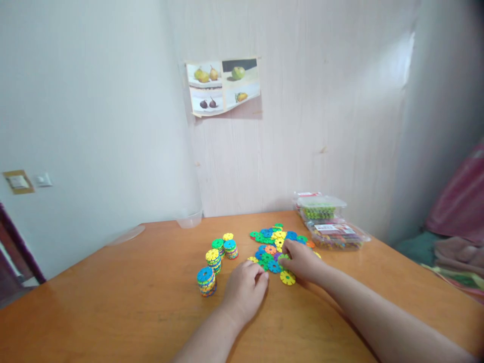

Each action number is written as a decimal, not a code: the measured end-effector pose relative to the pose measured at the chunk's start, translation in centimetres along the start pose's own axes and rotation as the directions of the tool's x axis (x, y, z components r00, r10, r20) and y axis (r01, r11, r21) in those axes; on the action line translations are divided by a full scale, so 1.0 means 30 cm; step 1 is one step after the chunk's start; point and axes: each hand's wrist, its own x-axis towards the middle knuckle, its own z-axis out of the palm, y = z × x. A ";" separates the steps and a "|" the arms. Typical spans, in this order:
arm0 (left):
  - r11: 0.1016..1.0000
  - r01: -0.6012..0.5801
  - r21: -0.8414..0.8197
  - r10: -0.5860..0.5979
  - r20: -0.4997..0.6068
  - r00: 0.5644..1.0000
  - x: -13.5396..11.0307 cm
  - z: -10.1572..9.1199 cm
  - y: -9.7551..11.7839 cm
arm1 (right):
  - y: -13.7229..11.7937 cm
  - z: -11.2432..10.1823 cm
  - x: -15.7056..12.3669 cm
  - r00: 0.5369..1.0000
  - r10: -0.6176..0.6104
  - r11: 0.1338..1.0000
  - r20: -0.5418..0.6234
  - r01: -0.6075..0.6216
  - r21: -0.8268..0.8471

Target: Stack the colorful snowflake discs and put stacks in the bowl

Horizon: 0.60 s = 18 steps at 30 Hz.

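Loose notched plastic discs (274, 265) in blue, green, yellow, orange and purple lie in a spread pile on the table. My right hand (302, 259) is over the right side of this pile, its fingers bent down and closed among the discs beside a light green one. Whatever they pinch is hidden. Just left of the near edge of the pile, my left hand (246, 285) is curled closed, and its contents cannot be seen. Beside it on the left stand several stacks of the same discs, the nearest a blue-topped stack (206, 281), then a yellow-topped stack (213, 260).
The wooden table (124, 297) meets the wall. Clear plastic boxes (338, 236) with coloured contents stand at the back right. A translucent tub (190, 219) and a clear lid (126, 235) are at the back left. A fruit poster (224, 86) hangs on the wall.
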 end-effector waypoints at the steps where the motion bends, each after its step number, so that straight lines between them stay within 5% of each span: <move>1: 1.000 0.009 -0.008 -0.009 -0.011 1.000 0.002 0.000 -0.001 | -0.006 0.002 0.000 1.000 -0.008 0.999 -0.021 0.009 0.050; 4: 0.999 0.039 -0.019 -0.040 -0.043 0.998 0.010 -0.006 -0.004 | -0.037 0.013 -0.011 0.999 -0.010 0.973 -0.052 0.022 0.229; 9: 0.994 0.095 -0.055 -0.099 -0.060 0.993 0.018 -0.021 -0.013 | -0.088 0.044 -0.045 0.985 -0.059 0.883 0.160 -0.023 0.469; 14: 0.991 0.128 -0.029 -0.128 0.009 0.992 0.018 -0.022 -0.015 | -0.071 0.032 -0.038 0.997 -0.072 0.976 0.039 0.063 0.207; 18: 0.994 0.098 0.049 -0.103 0.102 0.990 0.013 -0.027 -0.005 | -0.058 0.010 -0.040 0.995 -0.026 0.999 0.093 0.028 -0.018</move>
